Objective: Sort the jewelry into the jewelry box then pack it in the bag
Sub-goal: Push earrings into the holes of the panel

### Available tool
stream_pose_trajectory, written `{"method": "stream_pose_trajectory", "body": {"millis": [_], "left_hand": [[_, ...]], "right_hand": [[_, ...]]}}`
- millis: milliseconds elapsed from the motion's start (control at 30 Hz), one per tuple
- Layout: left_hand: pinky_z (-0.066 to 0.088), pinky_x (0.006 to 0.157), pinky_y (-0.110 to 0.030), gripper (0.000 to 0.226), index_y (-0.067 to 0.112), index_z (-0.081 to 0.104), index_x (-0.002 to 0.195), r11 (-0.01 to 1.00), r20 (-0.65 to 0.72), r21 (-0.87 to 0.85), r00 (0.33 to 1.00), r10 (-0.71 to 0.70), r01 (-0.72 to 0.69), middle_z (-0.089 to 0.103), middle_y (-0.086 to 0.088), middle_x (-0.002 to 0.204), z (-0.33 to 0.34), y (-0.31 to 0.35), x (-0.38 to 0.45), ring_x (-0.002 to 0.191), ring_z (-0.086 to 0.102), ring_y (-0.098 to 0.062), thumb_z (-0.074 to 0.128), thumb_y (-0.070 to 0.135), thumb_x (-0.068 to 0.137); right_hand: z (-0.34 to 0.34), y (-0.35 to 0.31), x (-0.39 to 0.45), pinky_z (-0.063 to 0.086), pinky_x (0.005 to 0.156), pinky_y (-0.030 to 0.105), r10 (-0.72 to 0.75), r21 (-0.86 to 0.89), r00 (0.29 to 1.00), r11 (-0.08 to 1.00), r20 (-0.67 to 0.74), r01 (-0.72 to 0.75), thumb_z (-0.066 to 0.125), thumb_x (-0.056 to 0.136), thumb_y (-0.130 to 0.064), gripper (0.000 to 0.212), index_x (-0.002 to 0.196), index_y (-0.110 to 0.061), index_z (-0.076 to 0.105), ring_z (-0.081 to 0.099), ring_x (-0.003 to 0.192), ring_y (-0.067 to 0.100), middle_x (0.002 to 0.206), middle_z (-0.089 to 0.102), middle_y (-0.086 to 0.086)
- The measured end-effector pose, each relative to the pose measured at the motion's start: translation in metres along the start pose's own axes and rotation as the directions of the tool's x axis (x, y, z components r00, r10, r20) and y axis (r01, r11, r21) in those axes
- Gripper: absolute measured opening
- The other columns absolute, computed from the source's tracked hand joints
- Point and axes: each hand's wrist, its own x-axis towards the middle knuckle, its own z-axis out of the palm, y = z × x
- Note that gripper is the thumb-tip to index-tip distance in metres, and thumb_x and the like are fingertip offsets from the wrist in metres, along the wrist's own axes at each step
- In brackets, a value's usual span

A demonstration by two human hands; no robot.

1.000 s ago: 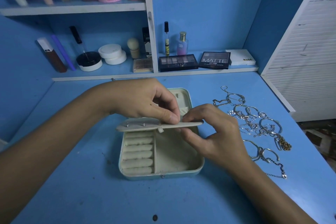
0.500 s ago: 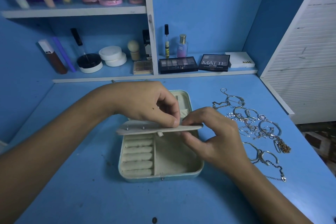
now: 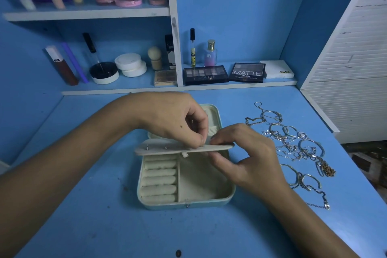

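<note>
— Blue desk (image 3: 83, 226): where's the box (image 3: 184, 201)?
— Centre, open.
— Hands?
— Left hand (image 3: 173, 117) and right hand (image 3: 247, 157) both pinch its flap (image 3: 167, 150).
— Jewelry (image 3: 293, 142)?
— Heaped at three o'clock.

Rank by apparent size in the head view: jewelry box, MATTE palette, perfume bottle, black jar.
1. Jewelry box, clearly largest, though it is nearest the camera.
2. MATTE palette.
3. Black jar, close to the palette; unsure.
4. Perfume bottle, smallest.
</note>
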Motion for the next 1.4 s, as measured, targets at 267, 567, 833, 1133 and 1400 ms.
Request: {"method": "stream_pose_trajectory", "body": {"millis": [267,567,833,1133,1400], "left_hand": [[0.043,0.061,-0.014,0.017,0.025,0.071,0.073,1.0,0.036,-0.011,0.999,0.005,-0.004,0.067,0.011,0.068,0.001,0.002,0.002,0.061,0.055,0.0,0.068,0.01,0.08],[0.042,0.061,-0.011,0.017,0.025,0.072,0.074,0.999,0.007,-0.048,1.0,0.025,-0.025,0.066,0.013,0.066,0.001,-0.004,0.002,0.061,0.055,0.001,0.07,0.01,0.083],[0.054,0.079,-0.022,0.016,0.026,0.077,0.087,0.965,-0.28,-0.224,0.958,0.068,-0.134,0.075,0.0,0.083,-0.008,-0.046,-0.017,0.078,0.069,-0.014,0.077,0.041,0.083],[0.048,0.068,-0.012,0.015,0.013,0.069,0.085,0.912,-0.67,-0.344,0.739,-0.073,-0.222,0.066,-0.002,0.07,0.01,-0.085,-0.034,0.068,0.06,-0.009,0.061,0.019,0.096],[0.05,0.068,-0.021,0.018,0.012,0.064,0.09,0.881,-0.768,-0.367,0.632,-0.105,-0.3,0.066,0.005,0.073,0.014,-0.094,-0.037,0.067,0.059,-0.006,0.061,0.029,0.096]], "right_hand": [[0.001,0.001,-0.001,0.049,0.073,0.025,-0.011,0.002,1.0,1.0,-0.012,0.011,0.075,0.082,-0.02,0.01,0.081,-0.01,0.073,0.064,0.079,0.009,0.082,0.069,-0.006],[0.001,0.0,0.0,0.05,0.074,0.027,0.0,0.015,1.0,1.0,-0.004,0.0,0.075,0.082,-0.016,0.008,0.082,-0.009,0.072,0.065,0.08,0.012,0.084,0.069,-0.006],[0.002,-0.003,0.01,0.048,0.074,0.019,0.098,0.047,0.995,0.994,-0.033,-0.097,0.082,0.079,-0.02,0.015,0.082,-0.011,0.071,0.066,0.079,0.008,0.081,0.069,-0.008],[0.002,-0.01,0.038,0.056,0.074,0.024,0.337,0.102,0.941,0.936,0.018,-0.337,0.081,0.079,-0.041,0.024,0.088,-0.029,0.062,0.067,0.081,0.01,0.084,0.067,-0.016],[0.01,0.0,0.059,0.057,0.063,0.035,0.431,0.14,0.902,0.892,0.018,-0.429,0.082,0.08,-0.032,0.031,0.1,-0.034,0.058,0.065,0.074,0.016,0.076,0.065,-0.001]]}}
